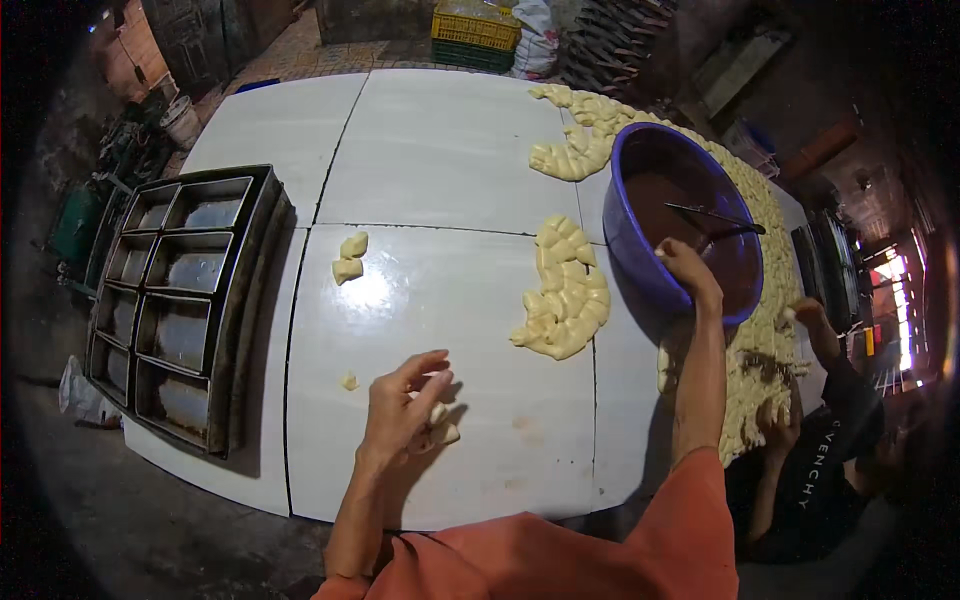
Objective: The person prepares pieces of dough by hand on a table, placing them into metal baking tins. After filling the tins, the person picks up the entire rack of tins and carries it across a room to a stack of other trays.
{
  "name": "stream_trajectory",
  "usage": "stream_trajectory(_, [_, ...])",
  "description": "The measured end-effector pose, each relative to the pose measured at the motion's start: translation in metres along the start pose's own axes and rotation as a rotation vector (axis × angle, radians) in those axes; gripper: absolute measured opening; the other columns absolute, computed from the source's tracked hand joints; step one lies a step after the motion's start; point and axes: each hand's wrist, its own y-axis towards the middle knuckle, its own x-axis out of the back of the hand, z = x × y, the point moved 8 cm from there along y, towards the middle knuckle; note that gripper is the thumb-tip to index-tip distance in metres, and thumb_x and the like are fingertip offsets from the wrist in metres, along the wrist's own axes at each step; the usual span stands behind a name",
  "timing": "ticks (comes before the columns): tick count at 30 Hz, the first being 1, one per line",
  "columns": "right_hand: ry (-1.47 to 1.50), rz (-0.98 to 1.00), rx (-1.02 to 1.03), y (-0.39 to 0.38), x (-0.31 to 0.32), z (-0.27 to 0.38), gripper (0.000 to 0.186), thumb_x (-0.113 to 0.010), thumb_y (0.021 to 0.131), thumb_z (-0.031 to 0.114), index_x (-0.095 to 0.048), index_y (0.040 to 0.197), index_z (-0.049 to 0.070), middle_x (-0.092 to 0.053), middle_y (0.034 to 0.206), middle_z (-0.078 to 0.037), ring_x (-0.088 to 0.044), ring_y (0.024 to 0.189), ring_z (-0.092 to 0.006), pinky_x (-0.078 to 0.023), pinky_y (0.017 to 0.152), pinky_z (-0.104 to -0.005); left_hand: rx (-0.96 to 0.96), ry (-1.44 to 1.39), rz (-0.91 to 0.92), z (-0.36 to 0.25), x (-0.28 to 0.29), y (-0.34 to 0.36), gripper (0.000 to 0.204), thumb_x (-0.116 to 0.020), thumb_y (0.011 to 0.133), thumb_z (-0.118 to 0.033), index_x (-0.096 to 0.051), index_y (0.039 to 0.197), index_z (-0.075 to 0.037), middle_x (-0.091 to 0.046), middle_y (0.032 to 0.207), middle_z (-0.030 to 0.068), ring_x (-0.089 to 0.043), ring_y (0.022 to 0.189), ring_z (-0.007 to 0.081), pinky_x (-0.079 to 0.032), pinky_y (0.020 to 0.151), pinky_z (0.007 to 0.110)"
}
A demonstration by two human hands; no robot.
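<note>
My left hand point(402, 408) is over the near part of the white table, its index finger and thumb stretched out and apart. Small pieces of pale yellow dough point(443, 432) lie beside and partly under its palm. Over the near rim of a large purple basin point(622, 235) is my right hand point(688, 268), fingers curled together. A small pale bit shows at its fingertips, too little to name. Brown liquid point(660, 200) fills the lower part of the basin, and a dark long-handled utensil point(715, 217) leans inside it.
A dark metal rack of rectangular baking tins point(190, 300) stands at left. Two dough pieces point(349, 258) and a scrap point(349, 381) lie mid-table. Clustered dough pieces point(565, 290) sit left of the basin; more dough point(755, 380) covers the right side, where a co-worker's hands point(820, 330) reach in.
</note>
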Motion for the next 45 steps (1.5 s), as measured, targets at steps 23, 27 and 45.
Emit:
stream_trajectory(23, [1.605, 0.478, -0.022, -0.186, -0.172, 0.261, 0.022, -0.06, 0.099, 0.016, -0.053, 0.118, 0.006, -0.065, 0.102, -0.009, -0.067, 0.091, -0.0169, -0.059, 0.081, -0.032, 0.273, -0.925, -0.001, 0.016, -0.059, 0.003, 0.03, -0.061, 0.103, -0.024, -0.068, 0.117, 0.002, -0.07, 0.093, 0.0034, -0.062, 0.08, 0.0081, -0.051, 0.07, 0.021])
stream_trajectory(27, [1.425, 0.511, 0.048, -0.229, -0.185, 0.305, 0.042, -0.068, 0.091, 0.009, -0.052, 0.129, 0.006, -0.06, 0.119, -0.012, -0.066, 0.102, -0.023, -0.057, 0.087, -0.0349, 0.234, -0.851, -0.262, 0.039, -0.002, -0.01, 0.025, -0.069, 0.097, -0.013, -0.069, 0.112, 0.006, -0.07, 0.09, 0.0055, -0.065, 0.076, 0.0087, -0.054, 0.068, 0.022])
stream_trajectory(45, [0.907, 0.379, 0.393, -0.246, -0.192, 0.322, 0.031, -0.065, 0.096, 0.011, -0.067, 0.125, 0.002, -0.066, 0.114, -0.008, -0.06, 0.1, -0.0163, -0.049, 0.086, -0.0305, 0.285, -0.684, -0.137, 0.027, 0.026, -0.008, 0.023, -0.07, 0.095, -0.022, -0.071, 0.107, -0.001, -0.069, 0.088, 0.0014, -0.063, 0.079, 0.0075, -0.05, 0.067, 0.022])
